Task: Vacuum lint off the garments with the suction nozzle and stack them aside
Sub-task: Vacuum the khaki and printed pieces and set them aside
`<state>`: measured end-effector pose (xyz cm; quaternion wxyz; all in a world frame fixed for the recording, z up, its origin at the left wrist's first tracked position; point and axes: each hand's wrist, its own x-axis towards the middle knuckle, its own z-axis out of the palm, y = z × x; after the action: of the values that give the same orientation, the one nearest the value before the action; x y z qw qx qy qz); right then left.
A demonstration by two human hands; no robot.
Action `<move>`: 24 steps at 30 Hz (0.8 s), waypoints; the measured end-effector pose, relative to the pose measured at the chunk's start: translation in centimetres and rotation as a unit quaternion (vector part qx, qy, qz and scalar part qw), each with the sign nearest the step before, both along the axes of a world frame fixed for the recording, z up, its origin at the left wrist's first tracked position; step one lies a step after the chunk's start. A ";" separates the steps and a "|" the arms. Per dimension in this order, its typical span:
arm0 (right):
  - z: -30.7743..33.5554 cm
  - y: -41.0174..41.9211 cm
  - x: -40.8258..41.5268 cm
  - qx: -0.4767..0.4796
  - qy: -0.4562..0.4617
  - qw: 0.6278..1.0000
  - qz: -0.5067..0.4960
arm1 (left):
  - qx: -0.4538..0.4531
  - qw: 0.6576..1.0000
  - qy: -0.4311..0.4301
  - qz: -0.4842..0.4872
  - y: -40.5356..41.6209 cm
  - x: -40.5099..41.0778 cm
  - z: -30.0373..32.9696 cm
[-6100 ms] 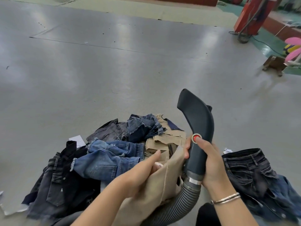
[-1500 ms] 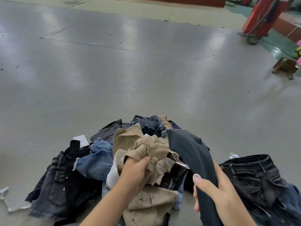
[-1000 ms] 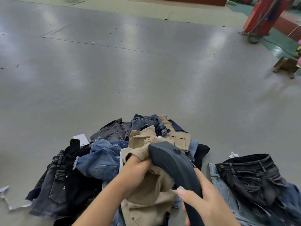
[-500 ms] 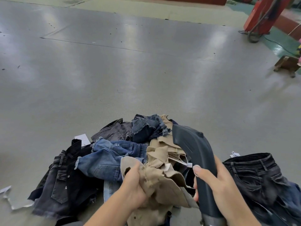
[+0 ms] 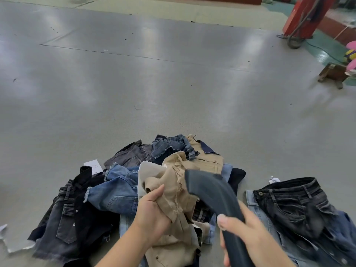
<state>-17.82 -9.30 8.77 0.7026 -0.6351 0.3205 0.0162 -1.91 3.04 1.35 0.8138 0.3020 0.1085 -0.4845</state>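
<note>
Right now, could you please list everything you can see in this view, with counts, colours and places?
Khaki garment: one, beige, bunched in the left hand over the pile.
Suction nozzle: one, dark grey, its mouth at the khaki garment.
Garment pile: count unclear, blue, black, grey and khaki, floor centre-left.
Side stack: black jeans atop blue denim, floor right.
Paper tag: one, white, behind the pile.
Red machine: one, far right.
Wooden stand: one, brown, right edge.
Floor: grey, glossy.
Left hand: grips the khaki garment.
Right hand: holds the nozzle.
</note>
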 end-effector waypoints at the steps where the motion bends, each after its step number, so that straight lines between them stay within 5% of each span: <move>1: -0.2 0.6 0.0 -0.008 0.016 1.000 0.020 | 0.003 1.000 -0.004 -0.013 0.0 0.0 -0.1; 5: -1.4 1.7 0.4 -0.067 0.071 0.995 0.032 | 0.015 0.998 0.002 -0.068 -0.2 -0.7 -0.7; 12: -1.2 0.8 1.5 -0.006 0.046 0.998 -0.032 | -0.002 0.997 -0.001 -0.074 0.3 -0.5 -0.9; 24: -2.0 -1.7 2.7 -0.017 -0.010 0.988 -0.153 | 0.166 0.978 0.080 -0.094 -0.1 -1.5 -1.6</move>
<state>-15.11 -11.03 6.76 0.6889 -0.5907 0.4072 -0.1035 -3.41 2.96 -0.27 0.6920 0.4020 0.2227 -0.5568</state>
